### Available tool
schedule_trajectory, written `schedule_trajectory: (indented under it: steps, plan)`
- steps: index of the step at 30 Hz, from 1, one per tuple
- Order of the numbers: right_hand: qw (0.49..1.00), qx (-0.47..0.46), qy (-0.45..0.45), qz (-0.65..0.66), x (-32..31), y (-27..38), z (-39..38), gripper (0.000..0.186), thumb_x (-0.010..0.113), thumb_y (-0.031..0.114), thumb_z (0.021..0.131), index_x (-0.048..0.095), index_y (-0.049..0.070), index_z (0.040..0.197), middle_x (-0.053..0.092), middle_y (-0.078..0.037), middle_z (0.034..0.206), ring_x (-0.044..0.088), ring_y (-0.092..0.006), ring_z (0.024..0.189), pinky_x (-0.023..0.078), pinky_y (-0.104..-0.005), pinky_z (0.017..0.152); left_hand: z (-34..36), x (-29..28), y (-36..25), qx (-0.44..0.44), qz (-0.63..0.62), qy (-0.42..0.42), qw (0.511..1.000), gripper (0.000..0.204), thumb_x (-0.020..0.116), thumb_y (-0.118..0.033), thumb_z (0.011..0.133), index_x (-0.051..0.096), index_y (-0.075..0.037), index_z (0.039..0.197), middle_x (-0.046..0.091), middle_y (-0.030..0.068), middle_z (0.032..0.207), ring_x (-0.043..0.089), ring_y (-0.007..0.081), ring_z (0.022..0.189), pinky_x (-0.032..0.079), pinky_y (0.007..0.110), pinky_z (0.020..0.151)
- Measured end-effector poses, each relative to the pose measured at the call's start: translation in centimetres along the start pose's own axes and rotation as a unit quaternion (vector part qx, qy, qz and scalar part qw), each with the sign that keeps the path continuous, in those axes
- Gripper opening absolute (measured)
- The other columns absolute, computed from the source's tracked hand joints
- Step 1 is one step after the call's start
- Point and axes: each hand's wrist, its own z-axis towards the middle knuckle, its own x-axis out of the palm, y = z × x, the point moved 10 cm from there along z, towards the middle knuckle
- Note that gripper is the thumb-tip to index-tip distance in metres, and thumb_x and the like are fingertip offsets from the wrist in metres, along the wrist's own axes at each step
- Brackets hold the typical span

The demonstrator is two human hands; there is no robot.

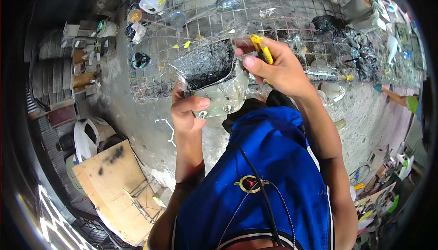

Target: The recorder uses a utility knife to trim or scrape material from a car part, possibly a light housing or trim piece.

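My left hand (186, 113) grips the lower left corner of a box-like moulded piece (220, 97), its thumb pressed on the pale, cloudy front wall. Black, rough, glossy material covers the piece's upper face, and frayed translucent strands stick out at its left edge. Two round metal-like fittings sit low on the front wall. In my right hand (280, 70) is a yellow utility knife (267, 54), tucked between the fingers; its blade cannot be made out. The thumb and fingertips of that hand are at the piece's right edge, by a loose clear film.
Beyond my hands lies a wire grid (200, 3) strewn with plastic scraps. On it are a white bowl (154, 0), a cup of amber liquid (135, 15) and black plastic (328, 24). A stained board (114, 186) leans at lower left. Another person's arm (396, 97) shows at far right.
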Motion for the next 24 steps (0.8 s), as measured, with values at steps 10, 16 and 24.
schedule_trajectory:
  steps: [10,16,24]
  plan:
    - [0.907,-0.133,-0.077,-0.392,0.0,4.3,-2.5,0.042,0.055,0.022,0.095,0.050,-0.005,0.126,0.055,-0.017,0.088,0.058,-0.0329,0.070,0.048,-0.0385,0.063,0.2,-0.4,-1.1,0.018,0.060,-0.017,0.998,0.059,0.058,0.009,0.059,0.055,0.006,0.118,0.066,0.0153,0.105,0.065,0.0273,0.098,0.051,0.036,0.091]
    - [0.826,-0.163,-0.007,-0.540,3.4,4.5,-3.6,0.044,0.060,0.020,0.091,0.051,-0.004,0.127,0.055,-0.015,0.085,0.061,-0.0308,0.064,0.052,-0.0392,0.056,-0.9,1.5,-3.3,0.128,0.252,-0.051,0.958,0.059,0.064,0.012,0.060,0.055,0.006,0.118,0.065,0.0133,0.109,0.064,0.0201,0.096,0.048,0.030,0.087]
    - [0.824,-0.185,-0.038,-0.534,4.2,3.6,-4.2,0.040,0.056,0.020,0.094,0.052,-0.002,0.127,0.050,-0.013,0.077,0.054,-0.0270,0.057,0.046,-0.0380,0.051,-2.0,3.7,-3.3,0.166,0.316,-0.058,0.932,0.047,0.070,0.009,0.072,0.052,0.005,0.115,0.065,0.0131,0.102,0.063,0.0118,0.073,0.050,0.023,0.059]
